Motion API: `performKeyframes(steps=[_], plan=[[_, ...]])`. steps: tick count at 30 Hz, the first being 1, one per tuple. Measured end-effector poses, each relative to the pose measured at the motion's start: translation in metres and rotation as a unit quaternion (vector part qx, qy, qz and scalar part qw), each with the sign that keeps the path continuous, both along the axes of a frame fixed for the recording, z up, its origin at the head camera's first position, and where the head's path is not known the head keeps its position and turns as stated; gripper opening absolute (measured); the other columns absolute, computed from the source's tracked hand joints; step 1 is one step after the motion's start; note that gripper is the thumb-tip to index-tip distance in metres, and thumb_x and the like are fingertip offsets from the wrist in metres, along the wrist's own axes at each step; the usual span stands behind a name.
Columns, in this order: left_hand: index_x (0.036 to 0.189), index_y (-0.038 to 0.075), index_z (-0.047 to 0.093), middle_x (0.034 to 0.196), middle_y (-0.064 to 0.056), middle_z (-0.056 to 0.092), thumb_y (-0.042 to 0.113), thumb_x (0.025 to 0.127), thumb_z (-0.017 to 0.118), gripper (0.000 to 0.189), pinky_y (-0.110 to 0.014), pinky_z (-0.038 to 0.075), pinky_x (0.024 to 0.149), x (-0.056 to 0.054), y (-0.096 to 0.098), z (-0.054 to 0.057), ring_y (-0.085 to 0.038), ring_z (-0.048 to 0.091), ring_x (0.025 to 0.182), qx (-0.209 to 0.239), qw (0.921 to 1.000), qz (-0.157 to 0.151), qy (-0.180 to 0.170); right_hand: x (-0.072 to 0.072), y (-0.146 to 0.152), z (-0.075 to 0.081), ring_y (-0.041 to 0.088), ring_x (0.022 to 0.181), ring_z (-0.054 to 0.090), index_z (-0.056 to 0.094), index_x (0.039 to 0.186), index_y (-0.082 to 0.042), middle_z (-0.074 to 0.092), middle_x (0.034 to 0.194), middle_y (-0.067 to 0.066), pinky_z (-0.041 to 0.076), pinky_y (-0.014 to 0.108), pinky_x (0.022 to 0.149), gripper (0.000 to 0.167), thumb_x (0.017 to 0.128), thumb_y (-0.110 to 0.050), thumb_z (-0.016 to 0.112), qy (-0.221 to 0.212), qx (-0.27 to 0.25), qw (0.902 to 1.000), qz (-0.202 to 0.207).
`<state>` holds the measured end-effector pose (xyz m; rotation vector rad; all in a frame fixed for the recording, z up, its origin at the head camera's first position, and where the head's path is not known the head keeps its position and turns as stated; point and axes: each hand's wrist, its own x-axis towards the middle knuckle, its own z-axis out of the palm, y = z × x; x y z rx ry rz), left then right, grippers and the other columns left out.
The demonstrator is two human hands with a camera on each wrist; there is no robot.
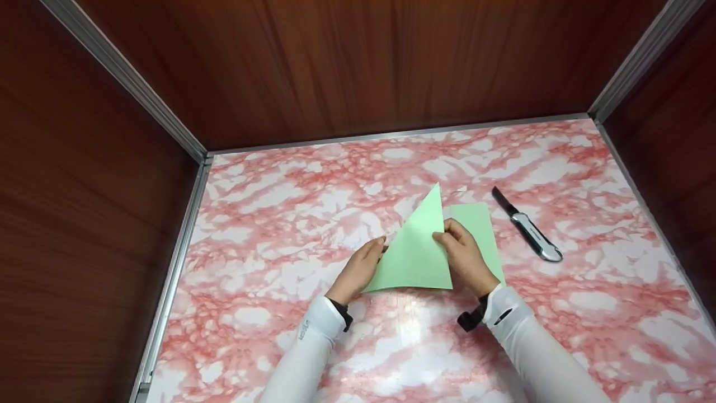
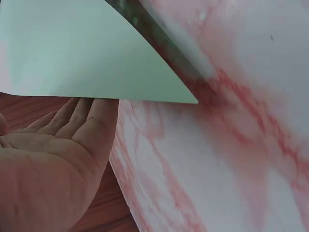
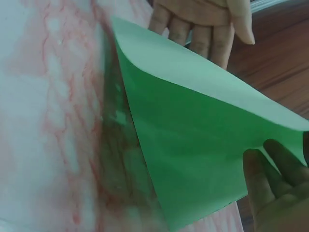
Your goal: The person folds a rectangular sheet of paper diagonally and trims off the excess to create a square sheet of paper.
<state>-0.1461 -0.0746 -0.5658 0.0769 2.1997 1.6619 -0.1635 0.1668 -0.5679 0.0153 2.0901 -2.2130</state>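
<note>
A light green sheet of paper (image 1: 415, 252), triangular in outline in the head view, is held up over the table between both hands. My right hand (image 1: 469, 262) pinches its right edge, thumb in front and fingers behind. At the slanted left edge is my left hand (image 1: 356, 272). Its straight fingers pass behind the paper in the left wrist view, and the thumb stands apart from the sheet in the right wrist view. That view also shows the paper (image 3: 193, 121) bent over, a pale flap above a darker green face.
A second green piece of paper (image 1: 482, 226) lies flat on the table, partly under my right hand. Right of it lies a utility knife (image 1: 531, 235) with a black blade pointing away. Brown wood-grain panels (image 1: 358, 67) enclose the red-and-white marbled tabletop (image 1: 268, 246).
</note>
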Motion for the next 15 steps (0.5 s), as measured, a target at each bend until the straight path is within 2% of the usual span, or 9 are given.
performKeyframes(steps=[2,4,9,10,12,15], plan=[[0.154,0.003,0.044,0.147,-0.017,0.053,0.05,0.111,0.031,0.065,-0.045,0.038,0.113,0.0006,0.0004,-0.0009,-0.031,0.05,0.136,0.047,0.9982,-0.003,-0.037,0.0018,-0.0015,0.0036,0.019,0.075,0.057,0.057,0.096,-0.002,0.058,0.09,0.009,0.048,0.031,0.068,0.009,0.102,-0.009,0.054,-0.01,-0.026,0.9996,0.001],[0.152,0.001,0.046,0.145,-0.016,0.055,0.051,0.111,0.031,0.066,-0.043,0.043,0.108,0.002,0.0005,-0.0012,-0.029,0.054,0.129,0.081,0.9931,-0.004,-0.085,0.0034,-0.003,0.006,0.019,0.075,0.058,0.057,0.098,-0.002,0.06,0.091,0.009,0.049,0.032,0.067,0.009,0.1,-0.009,0.052,-0.018,-0.048,0.9987,0.004],[0.139,0.008,0.06,0.12,-0.005,0.065,0.058,0.107,0.036,0.063,-0.034,0.05,0.094,0.0053,-0.001,-0.0016,-0.017,0.065,0.104,0.116,0.9755,-0.003,-0.187,0.0075,-0.0047,0.0104,0.02,0.074,0.06,0.055,0.105,0.002,0.061,0.093,0.012,0.05,0.032,0.064,0.014,0.099,-0.008,0.048,-0.018,-0.098,0.9948,0.023],[0.136,0.01,0.062,0.118,-0.003,0.066,0.057,0.107,0.038,0.061,-0.032,0.05,0.093,0.0055,-0.0015,-0.0015,-0.015,0.064,0.102,0.124,0.973,-0.002,-0.194,0.0081,-0.0046,0.0111,0.02,0.074,0.06,0.055,0.106,0.002,0.061,0.094,0.012,0.05,0.032,0.065,0.014,0.099,-0.008,0.047,-0.014,-0.101,0.9944,0.028],[0.122,0.011,0.069,0.107,-0.003,0.068,0.052,0.107,0.044,0.05,-0.031,0.053,0.086,0.0041,-0.0015,-0.0016,-0.015,0.066,0.094,0.15,0.968,0.009,-0.201,0.0087,-0.0035,0.0115,0.02,0.076,0.059,0.053,0.106,0.004,0.06,0.096,0.013,0.05,0.031,0.066,0.014,0.1,-0.007,0.046,-0.001,-0.102,0.9941,0.036],[0.134,0.005,0.064,0.12,-0.007,0.068,0.037,0.107,0.053,0.044,-0.029,0.053,0.086,-0.0005,-0.0027,-0.0035,-0.015,0.066,0.1,0.163,0.971,0.036,-0.171,0.0078,0.0,0.0107,0.02,0.086,0.057,0.052,0.106,0.007,0.058,0.102,0.012,0.048,0.031,0.076,0.014,0.101,-0.004,0.045,0.022,-0.082,0.9956,0.04]])
